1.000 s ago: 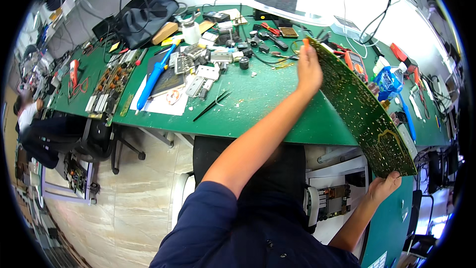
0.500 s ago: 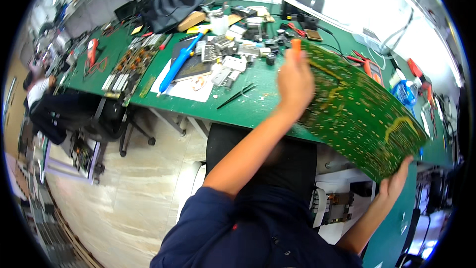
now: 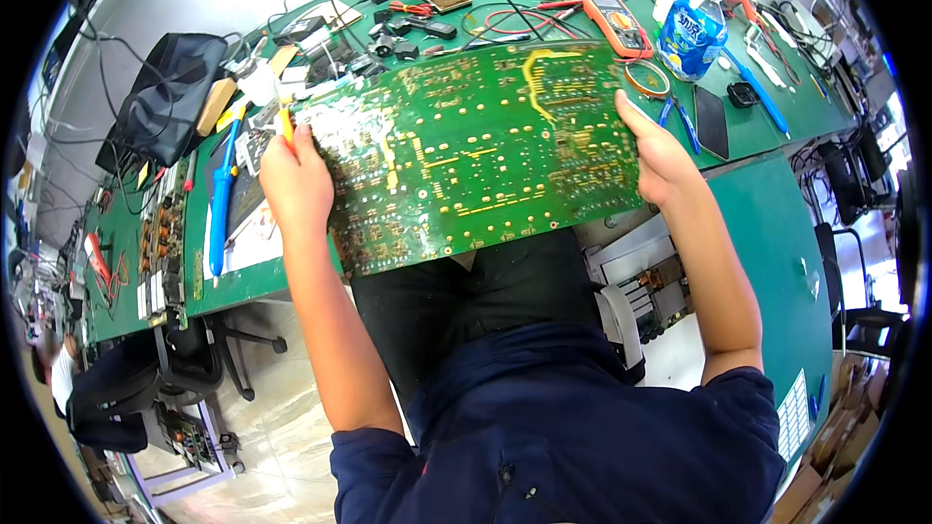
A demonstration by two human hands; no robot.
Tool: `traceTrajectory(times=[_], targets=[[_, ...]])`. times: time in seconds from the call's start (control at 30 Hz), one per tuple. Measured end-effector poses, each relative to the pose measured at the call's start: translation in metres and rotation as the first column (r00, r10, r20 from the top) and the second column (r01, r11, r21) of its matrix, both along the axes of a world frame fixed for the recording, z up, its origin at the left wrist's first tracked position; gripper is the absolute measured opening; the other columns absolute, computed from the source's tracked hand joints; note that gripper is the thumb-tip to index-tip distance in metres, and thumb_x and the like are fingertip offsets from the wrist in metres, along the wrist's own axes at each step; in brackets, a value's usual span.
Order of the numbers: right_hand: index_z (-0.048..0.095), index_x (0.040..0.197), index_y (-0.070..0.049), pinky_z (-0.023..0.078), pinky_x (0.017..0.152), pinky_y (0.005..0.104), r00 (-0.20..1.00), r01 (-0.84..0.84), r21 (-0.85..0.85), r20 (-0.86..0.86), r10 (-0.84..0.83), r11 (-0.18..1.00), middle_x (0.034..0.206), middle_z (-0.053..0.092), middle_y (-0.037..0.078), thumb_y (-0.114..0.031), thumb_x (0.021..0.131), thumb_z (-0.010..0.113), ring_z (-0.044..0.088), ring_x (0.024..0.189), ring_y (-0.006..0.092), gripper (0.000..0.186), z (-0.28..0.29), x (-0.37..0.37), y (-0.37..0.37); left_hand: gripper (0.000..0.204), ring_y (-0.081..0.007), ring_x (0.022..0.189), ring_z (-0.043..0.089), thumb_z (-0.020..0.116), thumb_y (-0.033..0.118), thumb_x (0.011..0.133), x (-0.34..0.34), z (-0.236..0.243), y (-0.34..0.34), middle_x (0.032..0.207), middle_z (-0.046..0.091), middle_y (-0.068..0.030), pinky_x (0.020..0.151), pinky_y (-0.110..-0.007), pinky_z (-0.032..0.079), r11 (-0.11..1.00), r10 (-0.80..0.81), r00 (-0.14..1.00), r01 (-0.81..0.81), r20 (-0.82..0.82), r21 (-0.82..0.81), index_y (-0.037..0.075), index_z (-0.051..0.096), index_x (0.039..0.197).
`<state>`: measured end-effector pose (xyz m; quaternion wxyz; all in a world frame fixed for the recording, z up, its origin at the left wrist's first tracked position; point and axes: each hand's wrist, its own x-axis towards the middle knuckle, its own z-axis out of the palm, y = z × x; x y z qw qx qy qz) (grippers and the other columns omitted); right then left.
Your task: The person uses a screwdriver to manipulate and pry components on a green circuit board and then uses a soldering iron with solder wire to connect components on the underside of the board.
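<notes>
A large green circuit board, its solder side facing me, is held up in front of me over the bench's near edge. My left hand grips its left edge, with the thumb on the near face. An orange-yellow piece sticks up beside that thumb; I cannot tell whether it belongs to the board. The right edge is in my right hand, thumb along its upper corner and fingers mostly hidden behind. Yellow lines run across the board's face, and light glares on its left part.
Behind the board, the green bench carries an orange multimeter, a blue-labelled bag, a black phone and cutters. On the left are a blue desoldering pump, a black bag and populated boards.
The board has swung from a steep tilt on my right to nearly level before me. My left hand moved left, and my right hand rose to its upper right corner. The view turned right.
</notes>
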<state>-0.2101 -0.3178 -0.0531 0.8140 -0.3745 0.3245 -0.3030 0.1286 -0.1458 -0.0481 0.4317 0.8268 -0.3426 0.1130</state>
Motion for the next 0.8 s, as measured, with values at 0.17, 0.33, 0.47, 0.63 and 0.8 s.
traceTrajectory(times=[0.17, 0.33, 0.47, 0.63, 0.8], targets=[[0.055, 0.122, 0.001, 0.056, 0.083, 0.0369, 0.979, -0.165, 0.006, -0.118, 0.165, 0.986, 0.115, 0.064, 0.012, -0.036, 0.097, 0.054, 0.066, 0.097, 0.0197, 0.044, -0.004, 0.004, -0.023, 0.036, -0.0188, 0.052, 0.047, 0.054, 0.027, 0.097, 0.014, -0.008, 0.000, 0.057, 0.052, -0.0095, 0.054, -0.038, 0.039, 0.991, -0.100, 0.988, 0.109, -0.115, 0.074, -0.005, 0.059, 0.080], [0.055, 0.119, 0.005, 0.055, 0.082, 0.0356, 0.921, -0.206, -0.121, -0.360, 0.151, 0.971, 0.113, 0.063, 0.015, -0.037, 0.094, 0.059, 0.064, 0.098, 0.0206, 0.049, -0.001, 0.011, -0.028, 0.034, -0.0059, 0.055, 0.040, 0.052, 0.026, 0.098, 0.024, -0.016, 0.003, 0.059, 0.048, 0.0030, 0.050, -0.029, 0.032, 0.979, -0.177, 0.950, 0.196, -0.256, 0.049, -0.002, 0.060, 0.081], [0.057, 0.114, 0.006, 0.053, 0.077, 0.0314, 0.848, -0.274, -0.154, -0.504, 0.163, 0.949, 0.108, 0.064, 0.012, -0.035, 0.094, 0.060, 0.063, 0.094, 0.0162, 0.046, -0.002, 0.005, -0.042, 0.034, -0.0040, 0.056, 0.034, 0.052, 0.025, 0.099, 0.022, -0.012, 0.006, 0.060, 0.041, 0.0050, 0.049, -0.028, 0.027, 0.975, -0.168, 0.958, 0.197, -0.232, 0.105, 0.000, 0.055, 0.076], [0.059, 0.110, 0.005, 0.051, 0.075, 0.0265, 0.842, -0.327, -0.226, -0.511, 0.174, 0.918, 0.101, 0.064, 0.007, -0.034, 0.095, 0.059, 0.061, 0.091, 0.0117, 0.042, 0.002, -0.004, -0.041, 0.036, -0.0011, 0.055, 0.029, 0.052, 0.029, 0.100, 0.004, -0.005, 0.029, 0.061, 0.034, 0.0084, 0.047, -0.023, 0.021, 0.978, -0.196, 0.928, 0.210, -0.315, 0.010, 0.007, 0.048, 0.072], [0.063, 0.105, 0.004, 0.049, 0.071, 0.0247, 0.844, -0.346, -0.244, -0.503, 0.187, 0.906, 0.093, 0.066, 0.005, -0.035, 0.095, 0.058, 0.061, 0.082, 0.0096, 0.041, -0.009, -0.005, -0.047, 0.031, -0.0003, 0.053, 0.031, 0.051, 0.028, 0.101, -0.013, -0.005, 0.033, 0.060, 0.036, 0.0087, 0.047, -0.020, 0.022, 0.979, -0.205, 0.872, 0.187, -0.444, -0.084, 0.007, 0.053, 0.078]])
